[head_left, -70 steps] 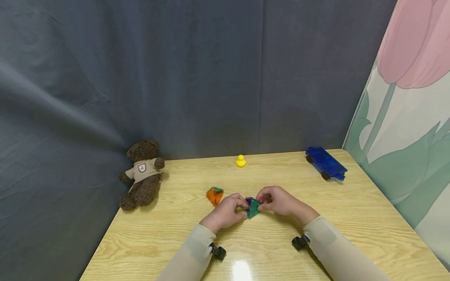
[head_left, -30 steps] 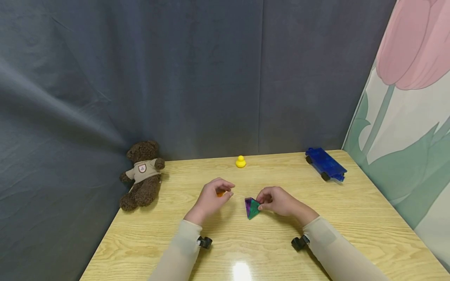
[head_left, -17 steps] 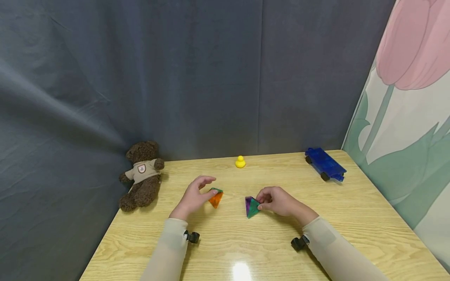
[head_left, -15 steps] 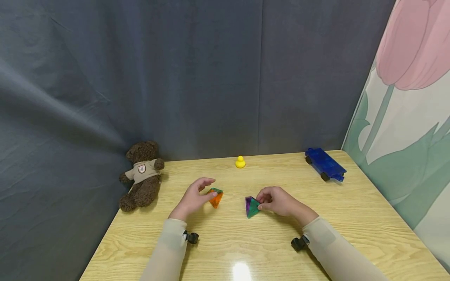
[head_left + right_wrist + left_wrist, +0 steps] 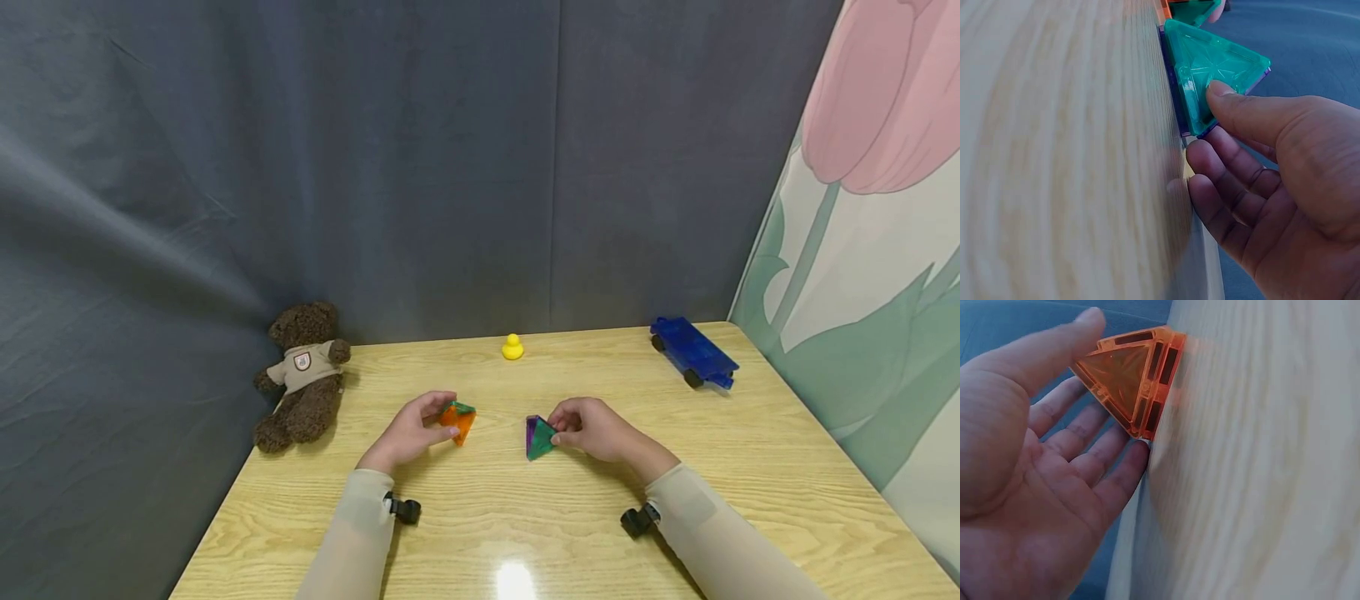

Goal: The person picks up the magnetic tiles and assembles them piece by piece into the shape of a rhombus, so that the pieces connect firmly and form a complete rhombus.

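Two small pyramids of translucent magnetic tiles stand on the wooden table (image 5: 480, 517). My left hand (image 5: 408, 429) is around the orange-and-green magnetic tile pyramid (image 5: 460, 423), thumb at its near side and fingers behind. The left wrist view shows the orange faces of this pyramid (image 5: 1125, 378) beside the thumb, with fingertips against its back. My right hand (image 5: 596, 429) pinches the green-and-purple magnetic tile pyramid (image 5: 542, 442). In the right wrist view the thumb presses the green face of that pyramid (image 5: 1216, 65); the fingers curl behind it. A gap separates the two pyramids.
A yellow toy duck (image 5: 513, 347) stands near the back edge. At the back right is a blue wheeled toy base (image 5: 693, 352). A brown teddy bear (image 5: 303, 375) sits at the left edge. Dark cloth (image 5: 420, 167) hangs behind the table.
My left hand has left the green-and-purple pyramid, moved left past the orange-and-green one, then closed in around it. My right hand keeps its grip, its pyramid shifting slightly.
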`<state>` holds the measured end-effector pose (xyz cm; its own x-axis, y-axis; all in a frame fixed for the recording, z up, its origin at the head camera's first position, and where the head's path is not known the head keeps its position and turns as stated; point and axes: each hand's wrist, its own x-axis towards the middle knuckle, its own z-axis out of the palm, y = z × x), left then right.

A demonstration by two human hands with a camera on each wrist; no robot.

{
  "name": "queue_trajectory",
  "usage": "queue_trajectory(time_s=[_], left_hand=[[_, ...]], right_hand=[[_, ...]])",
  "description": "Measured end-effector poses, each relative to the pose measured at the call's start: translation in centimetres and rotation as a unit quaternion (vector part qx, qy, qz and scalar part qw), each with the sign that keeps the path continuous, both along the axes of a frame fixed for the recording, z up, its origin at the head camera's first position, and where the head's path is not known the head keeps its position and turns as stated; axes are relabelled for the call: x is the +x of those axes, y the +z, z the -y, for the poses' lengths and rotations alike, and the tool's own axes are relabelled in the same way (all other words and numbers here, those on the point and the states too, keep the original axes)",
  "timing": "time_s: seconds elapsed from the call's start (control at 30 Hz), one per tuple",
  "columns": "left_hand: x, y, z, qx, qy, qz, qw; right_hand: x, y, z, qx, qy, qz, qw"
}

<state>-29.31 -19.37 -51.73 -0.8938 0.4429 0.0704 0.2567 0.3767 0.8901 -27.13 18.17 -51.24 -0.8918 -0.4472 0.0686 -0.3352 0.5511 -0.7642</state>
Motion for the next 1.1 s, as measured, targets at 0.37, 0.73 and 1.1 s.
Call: queue_trajectory(time_s=[0.37, 0.73, 1.1], left_hand=[[0.0, -0.6, -0.2, -0.014, 0.010, -0.006, 0.9998], [0.2, -0.5, -1.6, -0.034, 0.004, -0.029, 0.9990], [1.0, -0.6, -3.5, -0.047, 0.000, -0.014, 0.9988]], right_hand=[[-0.1, -0.1, 0.0, 0.009, -0.023, -0.005, 0.9997], [-0.4, -0.3, -0.3, 0.015, -0.019, -0.012, 0.9996], [-0.4, -0.5, -0.4, 0.012, -0.014, -0.017, 0.9997]])
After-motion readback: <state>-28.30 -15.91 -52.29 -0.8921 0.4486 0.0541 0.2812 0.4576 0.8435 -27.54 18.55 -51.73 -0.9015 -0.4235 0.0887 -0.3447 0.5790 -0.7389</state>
